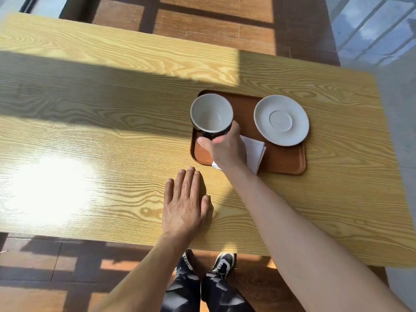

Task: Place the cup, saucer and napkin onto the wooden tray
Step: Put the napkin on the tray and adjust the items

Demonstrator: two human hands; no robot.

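**Cup gripped over the left end of the tray**

The right hand (226, 147) reached out across the worktop (90, 136) and had its fingers and thumb closed round the dark outer wall of the cup (211, 113), near its base. The cup stood upright, its pale inside open to the camera, over the far left corner of the wooden tray (286, 158). Whether its base rested on the tray or hung just above it could not be told from this view.

The saucer (281, 120) lay flat on the right part of the tray, its far right rim reaching past the tray's edge, well apart from the cup. The white napkin (255, 152), folded, lay on the tray between the two, nearer the front edge; the right wrist covered its left part, and one corner of it stuck out over the tray's front rim.

The left hand (185, 203) lay palm down on the worktop, fingers straight and close together, holding nothing, just in front of the tray's near left corner and not touching it.

Sunlight fell in broad bands across the pale wood grain, with a bright glare patch on the left. Below the near edge of the worktop, dark trousers and black-and-white shoes (222, 264) stood on a brown wooden floor (45, 266).
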